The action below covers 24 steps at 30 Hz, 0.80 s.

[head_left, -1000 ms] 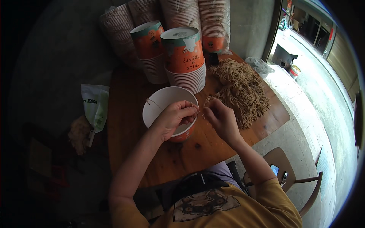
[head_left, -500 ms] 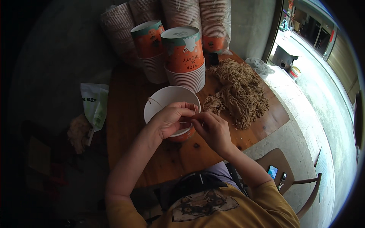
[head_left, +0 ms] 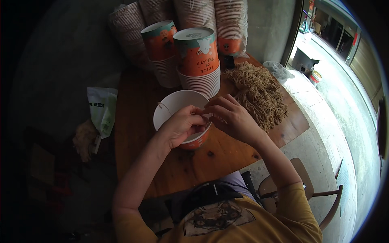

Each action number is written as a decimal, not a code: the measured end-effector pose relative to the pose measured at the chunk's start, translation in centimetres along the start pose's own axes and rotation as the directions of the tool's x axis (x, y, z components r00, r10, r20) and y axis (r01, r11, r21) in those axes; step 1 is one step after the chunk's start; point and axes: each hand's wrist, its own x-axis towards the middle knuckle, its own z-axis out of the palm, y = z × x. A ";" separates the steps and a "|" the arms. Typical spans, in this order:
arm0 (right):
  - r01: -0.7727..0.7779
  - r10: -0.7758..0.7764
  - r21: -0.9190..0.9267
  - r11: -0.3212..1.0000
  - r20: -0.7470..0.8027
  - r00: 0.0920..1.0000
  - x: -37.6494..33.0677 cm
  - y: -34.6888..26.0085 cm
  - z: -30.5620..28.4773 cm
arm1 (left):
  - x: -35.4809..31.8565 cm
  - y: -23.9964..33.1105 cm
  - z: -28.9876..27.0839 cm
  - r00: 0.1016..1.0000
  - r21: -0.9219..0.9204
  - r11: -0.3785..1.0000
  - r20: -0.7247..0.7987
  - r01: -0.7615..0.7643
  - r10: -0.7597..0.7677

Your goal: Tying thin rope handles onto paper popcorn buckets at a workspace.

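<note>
A white-lined paper bucket with an orange outside stands upright on the wooden table in front of me. A thin tan cord passes through its wall at the left rim and runs down inside. My left hand reaches over the opening, its fingers closed on the cord near the right rim. My right hand meets it there from the right, thumb and fingertips pinched together at the cord. The fingers mostly hide the cord's end and the spot where it meets the rim.
Behind the bucket stand two upside-down stacks of orange buckets, with plastic-wrapped stacks against the wall. A heap of tan cords lies at the right. A clear plastic bag and a chair are further right; a white-green bag hangs left.
My right hand has lifted and turned, its knuckles now higher and further over the rim, partly covering the cord heap. My left hand stays at nearly the same place.
</note>
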 end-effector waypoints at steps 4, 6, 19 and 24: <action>0.008 -0.010 0.054 0.999 0.045 0.999 0.0 0.3 0.1 | 0.1 0.1 -0.7 0.999 -0.018 0.999 -0.003 -0.038 0.037; 0.009 -0.010 0.040 0.999 0.006 1.000 0.1 -0.4 -0.1 | -0.4 0.8 -0.3 0.999 0.017 0.999 -0.020 -0.035 0.035; -0.105 0.114 0.088 0.991 -0.108 0.988 -0.1 -0.7 1.8 | -0.6 1.0 -0.1 1.000 0.056 0.998 -0.009 -0.026 0.027; -0.555 0.528 0.638 0.533 0.262 0.808 -0.6 -0.8 0.6 | -0.9 0.4 0.0 0.991 0.185 0.975 0.065 -0.124 0.114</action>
